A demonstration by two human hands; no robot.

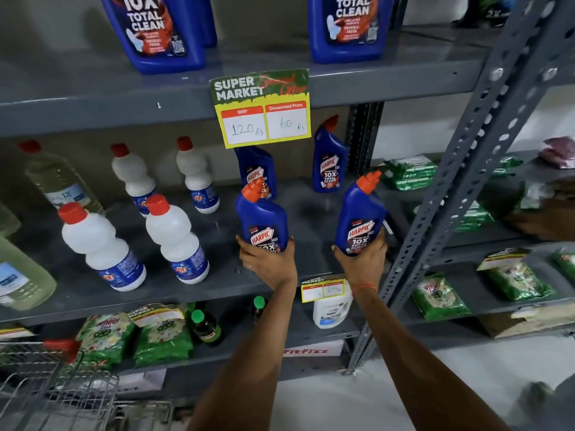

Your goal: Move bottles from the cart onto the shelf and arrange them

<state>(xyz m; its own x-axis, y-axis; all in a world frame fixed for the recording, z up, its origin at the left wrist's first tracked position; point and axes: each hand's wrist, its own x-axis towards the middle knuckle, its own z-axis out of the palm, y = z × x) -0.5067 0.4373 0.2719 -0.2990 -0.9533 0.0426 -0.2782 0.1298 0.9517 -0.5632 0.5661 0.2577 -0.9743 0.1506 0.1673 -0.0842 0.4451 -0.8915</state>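
My left hand (270,262) grips the base of a blue Harpic bottle (261,217) with an orange cap, held upright over the grey middle shelf (186,284). My right hand (362,259) grips a second blue Harpic bottle (361,219), tilted slightly right, near the shelf's right end. Two more blue Harpic bottles stand at the back of the shelf, one (256,169) partly behind the price sign and one (329,160) to its right. The wire cart (56,390) shows at the bottom left.
Several white bottles with red caps (174,241) stand on the shelf's left half, beside pale green jugs (21,272). A price sign (263,107) hangs from the upper shelf. A grey perforated upright (460,169) borders the right. Green packets (161,334) fill the lower shelf.
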